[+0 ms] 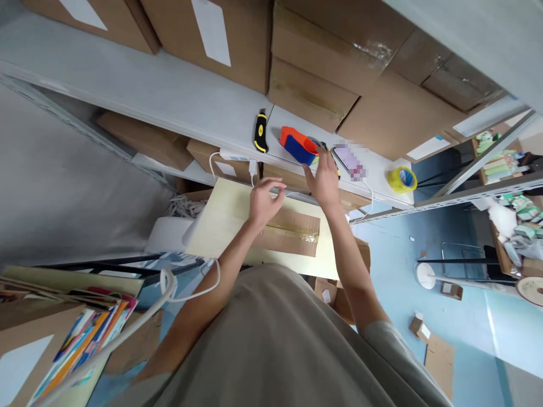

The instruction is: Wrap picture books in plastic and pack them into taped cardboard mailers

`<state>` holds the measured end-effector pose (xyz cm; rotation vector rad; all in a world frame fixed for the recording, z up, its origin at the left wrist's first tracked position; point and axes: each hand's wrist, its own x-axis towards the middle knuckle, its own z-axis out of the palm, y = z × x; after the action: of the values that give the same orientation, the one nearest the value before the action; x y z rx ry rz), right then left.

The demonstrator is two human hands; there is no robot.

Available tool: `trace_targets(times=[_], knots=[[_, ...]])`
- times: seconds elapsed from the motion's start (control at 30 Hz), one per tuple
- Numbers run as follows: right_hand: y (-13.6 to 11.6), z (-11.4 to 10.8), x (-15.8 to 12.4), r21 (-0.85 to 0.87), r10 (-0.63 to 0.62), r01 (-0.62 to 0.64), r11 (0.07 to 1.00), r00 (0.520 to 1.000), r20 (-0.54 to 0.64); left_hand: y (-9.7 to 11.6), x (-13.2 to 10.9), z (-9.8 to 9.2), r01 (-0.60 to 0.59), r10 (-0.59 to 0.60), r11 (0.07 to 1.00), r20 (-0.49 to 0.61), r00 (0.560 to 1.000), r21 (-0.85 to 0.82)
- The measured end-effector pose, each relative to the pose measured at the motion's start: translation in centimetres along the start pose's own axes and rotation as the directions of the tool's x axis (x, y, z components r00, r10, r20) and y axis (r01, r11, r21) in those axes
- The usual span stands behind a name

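Observation:
A flat cardboard box with clear tape along its middle lies on the pale yellow board in front of me. Above the box's far left part, my left hand hangs with thumb and fingers apart and nothing between them. My right hand reaches to the shelf edge, fingers apart, beside an orange and blue tape dispenser. Whether its fingertips touch the dispenser is unclear. Left of the dispenser lies a black and yellow box cutter; a phone lies to its right.
Large cardboard boxes line the back of the grey shelf. A yellow tape roll sits at the shelf's right end. White cables hang near the shelf edge. A white curved tube crosses the lower left.

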<state>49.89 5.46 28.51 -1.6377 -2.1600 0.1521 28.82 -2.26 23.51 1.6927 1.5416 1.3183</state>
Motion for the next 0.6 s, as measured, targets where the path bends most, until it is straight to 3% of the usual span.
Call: trace_targets(times=[0.07,0.13,0.23,0.33,0.43,0.5,0.6], knots=[[-1.4,1.3,5.4,-0.083,0.038,-0.031,0.996,0.995,0.089,2.4,1.3,0.3,-0.047,0.042,0.996,-0.061,0.997,-0.082],[-1.9,3.0,8.9,-0.159,0.116,-0.092,0.983,0.982,0.149,3.7,1.3,0.2,-0.064,0.051,0.989,-0.103,0.993,-0.131],[-1.5,5.1,9.8,-0.144,0.114,-0.101,0.985,0.99,0.088,3.1,-0.6,-0.9,-0.036,0.014,0.986,-0.134,0.991,-0.163],[-1.1,5.7,5.8,-0.06,0.088,-0.087,0.994,0.996,0.008,1.1,-3.9,-2.2,0.057,-0.083,0.982,-0.137,0.987,-0.183],[-2.1,5.7,-1.8,0.177,0.168,-0.177,0.968,0.984,0.064,-0.7,-7.6,-2.9,0.166,-0.196,0.961,-0.118,0.973,-0.222],[-3.5,5.9,-7.5,0.455,0.192,-0.263,0.85,0.961,0.197,-1.3,-9.9,-2.8,0.242,-0.269,0.934,-0.073,0.96,-0.262],[-6.0,6.5,-14.6,0.73,0.21,-0.406,0.549,0.913,0.35,-1.5,-12.8,-2.4,0.339,-0.348,0.893,0.023,0.937,-0.296]])
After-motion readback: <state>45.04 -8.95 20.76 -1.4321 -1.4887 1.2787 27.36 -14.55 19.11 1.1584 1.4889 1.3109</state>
